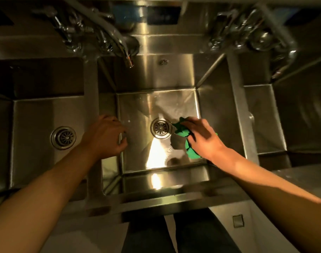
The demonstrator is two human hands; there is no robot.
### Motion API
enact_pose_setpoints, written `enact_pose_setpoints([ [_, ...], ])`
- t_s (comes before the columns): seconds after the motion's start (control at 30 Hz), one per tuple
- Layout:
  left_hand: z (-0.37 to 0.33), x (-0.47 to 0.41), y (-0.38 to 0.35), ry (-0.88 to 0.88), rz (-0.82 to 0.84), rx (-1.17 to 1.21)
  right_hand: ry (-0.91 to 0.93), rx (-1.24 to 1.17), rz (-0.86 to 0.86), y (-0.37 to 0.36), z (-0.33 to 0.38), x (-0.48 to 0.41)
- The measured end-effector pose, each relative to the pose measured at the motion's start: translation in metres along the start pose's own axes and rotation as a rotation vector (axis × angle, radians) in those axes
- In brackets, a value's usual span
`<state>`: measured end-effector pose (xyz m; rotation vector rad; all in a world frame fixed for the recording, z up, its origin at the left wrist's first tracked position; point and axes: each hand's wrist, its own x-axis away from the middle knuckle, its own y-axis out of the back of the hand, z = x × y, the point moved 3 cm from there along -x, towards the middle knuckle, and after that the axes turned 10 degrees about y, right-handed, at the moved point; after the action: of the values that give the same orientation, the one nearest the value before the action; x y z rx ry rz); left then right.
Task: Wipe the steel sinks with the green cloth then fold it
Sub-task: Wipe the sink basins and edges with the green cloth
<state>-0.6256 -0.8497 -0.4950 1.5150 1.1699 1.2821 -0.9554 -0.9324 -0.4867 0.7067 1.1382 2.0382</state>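
Right hand (201,138) clamps bunched green cloth (181,132) on middle sink (156,106) floor, beside drain (161,127), frame centre. Left hand (105,136) loosely curled, empty, left of drain.

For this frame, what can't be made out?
Head view only.
- green cloth: mostly covered by the right hand; its extent hidden.
- faucets: motion-blurred, handles unclear.
- right sink: cut by the frame edge, drain unseen.
- left hand: fingertips curled under; grip on the divider unclear.
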Motion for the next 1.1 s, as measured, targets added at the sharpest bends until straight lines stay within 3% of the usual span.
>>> enact_pose_setpoints([
  [0.1,0.002,0.002,-0.002,0.049,0.068,-0.019,0.013,-0.085,-0.070,0.039,0.021,0.044],
  [0.23,-0.015,0.001,0.002,0.094,0.052,0.011,0.002,0.082,0.059,0.054,0.021,0.101],
  [0.33,-0.078,0.002,0.008,0.096,0.042,0.205,0.002,0.142,0.168,0.044,0.024,0.134],
  [0.5,-0.194,0.025,0.018,-0.001,-0.014,0.374,0.081,0.105,-0.012,0.036,0.030,0.165],
  [0.6,-0.233,0.042,0.013,0.026,0.002,0.412,0.183,0.137,0.190,0.028,0.022,0.170],
  [0.67,-0.252,0.054,0.005,0.078,0.043,0.402,0.142,0.280,0.261,0.029,0.011,0.179],
  [0.73,-0.270,0.066,-0.003,0.126,0.074,0.400,0.086,0.242,0.253,0.034,-0.002,0.194],
  [0.9,-0.326,0.084,-0.024,0.277,0.115,0.387,0.165,0.289,0.281,0.055,-0.055,0.232],
  [1.1,-0.397,0.069,-0.031,0.330,0.020,0.396,0.181,0.310,0.314,0.093,-0.144,0.261],
])
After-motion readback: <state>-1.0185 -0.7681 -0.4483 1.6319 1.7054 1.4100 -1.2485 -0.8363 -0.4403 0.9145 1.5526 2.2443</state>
